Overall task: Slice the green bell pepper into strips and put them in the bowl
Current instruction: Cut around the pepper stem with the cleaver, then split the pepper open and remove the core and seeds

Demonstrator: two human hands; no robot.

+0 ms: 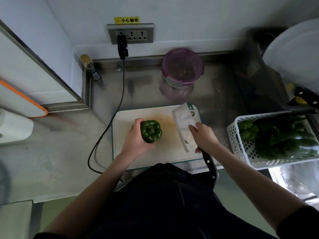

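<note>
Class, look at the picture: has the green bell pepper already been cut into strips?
No, the green bell pepper sits whole on the cutting board, held by the left hand.

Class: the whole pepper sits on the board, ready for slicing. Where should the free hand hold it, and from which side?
Hold the pepper round its rounded left flank, as the left hand does. The stem faces the camera, and the cleaver in the right hand lies to its right, so that side must stay free for the blade.
</note>
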